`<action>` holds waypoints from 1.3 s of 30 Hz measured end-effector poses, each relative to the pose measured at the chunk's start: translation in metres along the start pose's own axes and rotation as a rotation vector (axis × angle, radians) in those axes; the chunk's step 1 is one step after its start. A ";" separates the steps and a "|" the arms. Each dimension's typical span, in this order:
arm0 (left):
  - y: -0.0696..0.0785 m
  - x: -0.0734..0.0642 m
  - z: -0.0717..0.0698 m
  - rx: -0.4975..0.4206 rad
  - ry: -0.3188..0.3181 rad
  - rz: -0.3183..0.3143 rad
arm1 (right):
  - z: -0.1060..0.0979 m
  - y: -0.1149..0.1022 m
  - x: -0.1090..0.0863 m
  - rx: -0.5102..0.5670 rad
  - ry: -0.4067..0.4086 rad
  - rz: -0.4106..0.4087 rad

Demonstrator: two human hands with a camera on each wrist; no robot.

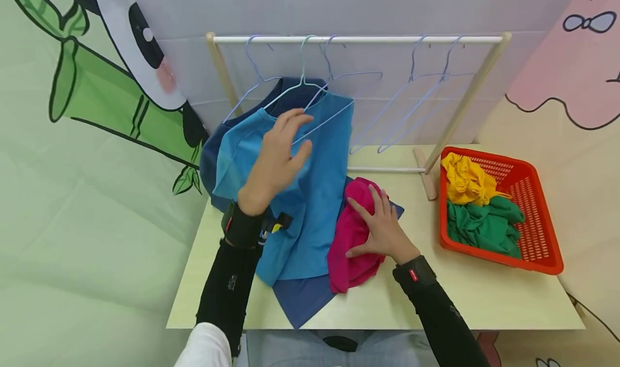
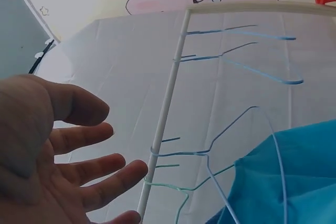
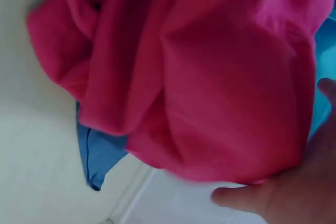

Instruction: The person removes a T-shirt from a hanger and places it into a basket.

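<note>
My left hand (image 1: 276, 160) is raised in front of a light blue shirt (image 1: 317, 216), its fingers spread and holding nothing. The shirt hangs on a mint green hanger (image 1: 303, 60). Just right of that hanger, a blue wire hanger (image 2: 210, 166) hangs on the rail, its lower bar in front of the shirt. A crumpled pink garment (image 1: 346, 254) lies at the right of the shirt. Over it rests my right hand (image 1: 385, 235), fingers spread and touching the cloth; the right wrist view (image 3: 220, 93) is mostly filled by the pink fabric.
Behind the shirt a navy garment (image 1: 209, 160) hangs on another hanger. Two bare blue hangers (image 1: 411, 87) hang at the right of the white rail (image 1: 378, 40). A red basket (image 1: 537, 195) holds yellow (image 1: 467, 178) and green (image 1: 484, 224) clothes.
</note>
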State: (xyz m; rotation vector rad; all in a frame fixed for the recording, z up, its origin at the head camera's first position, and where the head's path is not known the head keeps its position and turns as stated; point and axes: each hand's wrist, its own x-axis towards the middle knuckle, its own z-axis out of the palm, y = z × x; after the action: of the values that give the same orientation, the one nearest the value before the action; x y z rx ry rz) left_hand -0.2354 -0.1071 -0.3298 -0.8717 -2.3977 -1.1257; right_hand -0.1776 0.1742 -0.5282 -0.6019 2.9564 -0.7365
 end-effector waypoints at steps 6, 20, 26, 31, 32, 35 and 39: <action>-0.002 -0.071 0.019 -0.080 -0.034 -0.015 | 0.024 0.019 0.026 -0.019 -0.300 0.083; -0.046 -0.191 0.102 0.057 -0.540 -0.440 | 0.056 0.031 0.010 -0.037 -0.131 0.098; -0.062 -0.226 0.137 0.115 -0.757 -0.567 | 0.034 0.024 -0.005 0.018 -0.012 0.096; -0.059 -0.236 0.140 0.137 -0.710 -0.534 | -0.020 0.025 -0.017 0.204 0.166 0.090; -0.059 -0.237 0.139 0.135 -0.703 -0.532 | -0.036 0.026 -0.020 0.236 0.216 0.085; -0.059 -0.240 0.137 0.120 -0.685 -0.542 | -0.092 0.026 -0.029 0.251 0.367 0.075; -0.060 -0.245 0.135 0.119 -0.662 -0.549 | -0.166 0.035 -0.043 0.139 0.540 0.137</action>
State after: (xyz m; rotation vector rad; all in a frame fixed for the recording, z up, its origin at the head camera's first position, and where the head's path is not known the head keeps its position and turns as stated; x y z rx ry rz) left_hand -0.0992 -0.1252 -0.5804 -0.6196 -3.3609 -0.9399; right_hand -0.1719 0.2927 -0.3992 -0.2085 3.3261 -1.2471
